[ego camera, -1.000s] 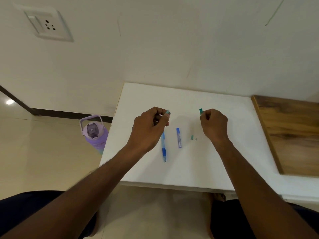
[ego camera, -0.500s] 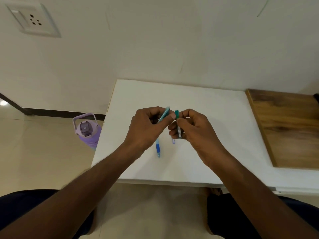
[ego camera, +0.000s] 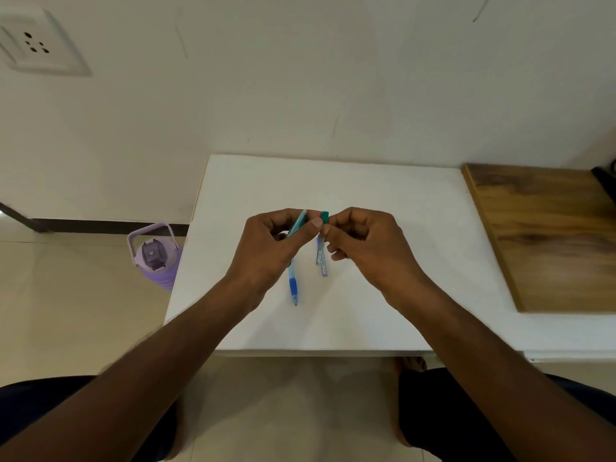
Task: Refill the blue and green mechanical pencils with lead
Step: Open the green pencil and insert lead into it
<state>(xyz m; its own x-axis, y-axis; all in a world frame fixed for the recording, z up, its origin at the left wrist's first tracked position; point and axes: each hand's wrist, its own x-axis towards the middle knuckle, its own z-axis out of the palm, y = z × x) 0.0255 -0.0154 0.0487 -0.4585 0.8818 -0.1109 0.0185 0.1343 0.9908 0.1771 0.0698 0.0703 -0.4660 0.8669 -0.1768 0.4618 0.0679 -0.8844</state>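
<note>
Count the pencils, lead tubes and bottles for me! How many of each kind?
Mechanical pencils: 2, the green pencil in the left hand and the blue pencil on the table.
Lead tubes: 2, the green-capped lead tube in the right hand and the blue lead tube on the table.
Water bottles: 1, the purple water bottle on the floor.
Total: 5

A plain home room, it seems. A wall socket [ego camera: 36, 45] sits upper left. A lilac water bottle [ego camera: 156, 255] stands on tiled floor [ego camera: 83, 311], left.

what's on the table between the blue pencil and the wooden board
In the head view, a blue lead case lies just right of the blue pencil; beyond it, bare white table up to the wooden board.
</note>
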